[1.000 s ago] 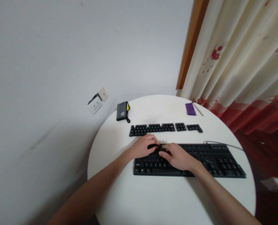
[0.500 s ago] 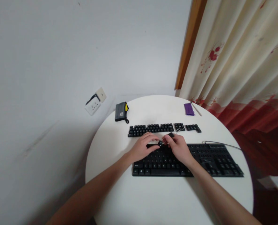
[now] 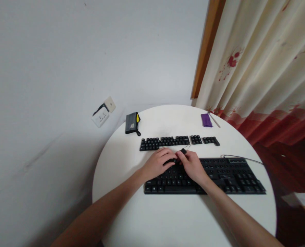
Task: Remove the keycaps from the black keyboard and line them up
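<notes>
The keyboard is a full-width black unit with black keys and faint pale legends. It lies flat on the round white table, long side across the view, nearer the person than the centre of the table. Its right two thirds are in plain sight: main block, navigation cluster and number pad. The upper left part is covered by the hands. A thin dark cable leaves the rear edge at the right and runs toward the table's rim.

The left hand rests palm down on the upper rows at the left, fingers bent toward the middle. Whether it grips anything cannot be told. The right hand lies just beside it, fingertips almost meeting the left's. Its fingers are pinched on a small black piece held at the keyboard's rear edge. The piece is too small to identify for certain.

Beyond the keyboard, and apart from it, loose black keycaps are laid out on the table in one line made up of three groups: a long block at the left and two short ones to its right.

Further back, a grey pouch with a yellow corner sits at the far left rim. A purple item and a thin stick lie together at the far right. A white wall socket is fixed to the wall behind, and a cream curtain with red print hangs at the right.
</notes>
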Motion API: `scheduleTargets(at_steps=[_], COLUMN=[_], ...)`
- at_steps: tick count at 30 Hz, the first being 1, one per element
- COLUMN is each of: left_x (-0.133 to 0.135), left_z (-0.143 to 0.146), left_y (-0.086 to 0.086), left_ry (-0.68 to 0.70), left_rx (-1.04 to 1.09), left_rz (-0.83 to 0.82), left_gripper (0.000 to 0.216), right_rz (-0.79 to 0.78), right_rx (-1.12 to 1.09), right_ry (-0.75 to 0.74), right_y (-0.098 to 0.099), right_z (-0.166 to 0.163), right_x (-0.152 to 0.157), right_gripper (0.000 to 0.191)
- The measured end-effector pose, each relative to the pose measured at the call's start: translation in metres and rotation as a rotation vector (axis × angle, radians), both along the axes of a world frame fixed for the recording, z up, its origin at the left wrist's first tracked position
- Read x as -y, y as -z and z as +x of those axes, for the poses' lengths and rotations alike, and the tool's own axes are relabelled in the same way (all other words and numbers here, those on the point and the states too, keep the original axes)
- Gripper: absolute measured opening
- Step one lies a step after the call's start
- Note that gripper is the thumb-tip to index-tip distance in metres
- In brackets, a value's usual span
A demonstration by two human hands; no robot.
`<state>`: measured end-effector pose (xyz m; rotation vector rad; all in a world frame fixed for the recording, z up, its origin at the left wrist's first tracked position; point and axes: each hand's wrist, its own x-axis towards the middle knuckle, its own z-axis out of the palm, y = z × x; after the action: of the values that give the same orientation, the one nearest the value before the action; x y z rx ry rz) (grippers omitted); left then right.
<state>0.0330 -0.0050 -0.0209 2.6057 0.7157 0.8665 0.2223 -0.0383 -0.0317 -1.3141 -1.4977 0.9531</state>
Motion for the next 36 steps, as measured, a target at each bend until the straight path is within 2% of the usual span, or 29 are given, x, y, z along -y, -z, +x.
scheduleTargets(at_steps=[4, 9, 11, 13, 16, 21, 29, 36], left_x=[0.002, 0.007, 0.003, -0.006, -0.026, -0.047, -0.043, -0.045], left_z=[0.000, 0.002, 0.001, -0.003, -0.011, -0.022, -0.028, -0.027], left_y=[-0.002, -0.004, -0.006, -0.009, -0.013, -0.006, 0.006, 0.009], left_ry=[-0.014, -0.032, -0.120, -0.268, -0.438, -0.421, -0.441, -0.492], left_rx=[-0.064, 0.022, 0.071, 0.096, 0.041, -0.166, -0.219, -0.194], left_rz=[0.051, 0.026, 0.027, 0.043, 0.052, 0.063, 0.044, 0.033], left_gripper=[0.017, 0.015, 0.015, 0.014, 0.011, 0.009, 0.010, 0.033], right_rz=[-0.001, 0.002, -0.024, -0.047, -0.045, -0.050, -0.062, -0.066], right_rx=[-0.018, -0.038, -0.072, -0.118, -0.153, -0.161, -0.174, -0.176], right_ry=[0.021, 0.039, 0.063, 0.091, 0.120, 0.117, 0.140, 0.137], right_y=[-0.002, -0.003, -0.003, -0.004, -0.005, -0.005, -0.003, -0.007], right_z=[-0.001, -0.003, -0.003, -0.001, 0.000, 0.001, 0.004, 0.003], right_x=[0.001, 0.002, 0.001, 0.000, -0.001, -0.002, -0.004, -0.001], right_gripper=[0.041, 0.041, 0.043, 0.045, 0.047, 0.048, 0.051, 0.052])
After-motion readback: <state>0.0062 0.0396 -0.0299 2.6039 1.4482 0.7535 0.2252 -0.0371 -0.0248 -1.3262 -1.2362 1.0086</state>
